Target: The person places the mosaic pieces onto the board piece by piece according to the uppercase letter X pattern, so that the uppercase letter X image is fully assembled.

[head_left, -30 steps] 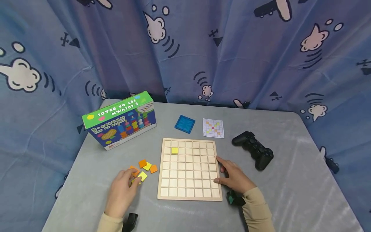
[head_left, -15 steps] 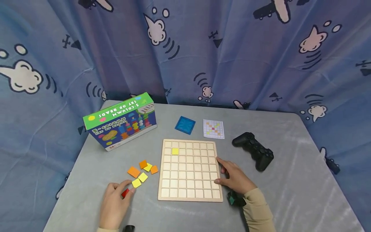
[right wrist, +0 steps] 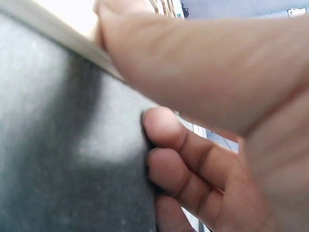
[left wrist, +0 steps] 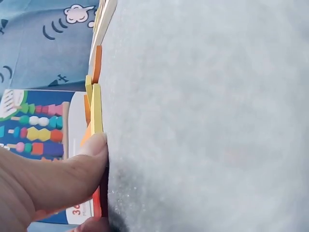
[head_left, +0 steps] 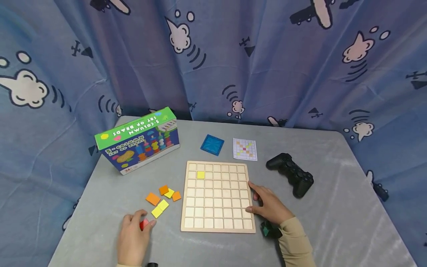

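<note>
A red square tile [head_left: 144, 224] sits between the thumb and fingers of my left hand [head_left: 132, 235], low over the table left of the board. In the left wrist view the red tile [left wrist: 97, 205] shows edge-on, partly hidden by the thumb. Just beyond that hand lie loose yellow tiles [head_left: 156, 212] and orange tiles [head_left: 153, 198]. One yellow tile [head_left: 200, 175] occupies a square near the upper left of the wooden grid board [head_left: 218, 203]. My right hand [head_left: 271, 205] rests at the board's right edge, thumb over the rim, index finger stretched along the side.
A bead-set box [head_left: 141, 142] stands at the back left. Behind the board lie a blue square packet [head_left: 212, 144] and a printed pattern card [head_left: 245, 149]. A black game controller [head_left: 290, 174] is to the right.
My left hand has come back from the yellow and orange tiles toward the near left, uncovering them, and now pinches the red tile. My right hand stays at the board.
</note>
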{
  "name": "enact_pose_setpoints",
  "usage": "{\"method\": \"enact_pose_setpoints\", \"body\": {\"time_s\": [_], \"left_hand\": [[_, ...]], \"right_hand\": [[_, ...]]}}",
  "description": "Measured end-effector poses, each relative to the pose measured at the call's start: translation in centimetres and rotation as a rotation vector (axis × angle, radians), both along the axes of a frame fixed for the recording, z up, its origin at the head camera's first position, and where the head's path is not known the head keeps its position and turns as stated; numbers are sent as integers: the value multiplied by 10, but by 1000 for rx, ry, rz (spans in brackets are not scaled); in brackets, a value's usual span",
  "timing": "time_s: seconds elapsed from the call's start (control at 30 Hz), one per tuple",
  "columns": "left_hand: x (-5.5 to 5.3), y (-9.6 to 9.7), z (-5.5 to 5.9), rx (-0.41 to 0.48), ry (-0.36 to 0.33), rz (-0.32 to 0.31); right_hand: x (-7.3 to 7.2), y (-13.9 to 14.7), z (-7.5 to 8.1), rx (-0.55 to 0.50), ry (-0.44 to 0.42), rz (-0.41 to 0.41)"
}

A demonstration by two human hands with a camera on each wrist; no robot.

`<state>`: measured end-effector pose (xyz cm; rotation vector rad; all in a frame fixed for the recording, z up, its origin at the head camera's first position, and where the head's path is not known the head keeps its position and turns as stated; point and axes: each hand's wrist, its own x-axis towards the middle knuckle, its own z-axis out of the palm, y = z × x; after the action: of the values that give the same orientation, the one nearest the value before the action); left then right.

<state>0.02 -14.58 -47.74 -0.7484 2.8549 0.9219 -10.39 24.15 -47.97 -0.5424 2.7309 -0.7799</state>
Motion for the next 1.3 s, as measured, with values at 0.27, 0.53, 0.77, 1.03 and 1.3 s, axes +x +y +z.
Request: {"method": "enact_pose_setpoints", "body": {"time_s": [0.27, 0.53, 0.77, 1.03, 1.3], "left_hand": [[-1, -3, 0, 29, 35, -7], [1, -10, 18, 90, 25, -116], [-24, 6, 50, 215, 68, -181], [-70, 58, 69, 728, 163, -314], [-130, 100, 44, 1076, 12, -507]], "right_hand": [[0, 1, -2, 9, -11, -1], [0, 1, -3, -18, 17, 16], [0, 1, -2, -32, -9, -7], [2, 3, -3, -33, -14, -12], [2, 3, -2, -27, -21, -22]]}}
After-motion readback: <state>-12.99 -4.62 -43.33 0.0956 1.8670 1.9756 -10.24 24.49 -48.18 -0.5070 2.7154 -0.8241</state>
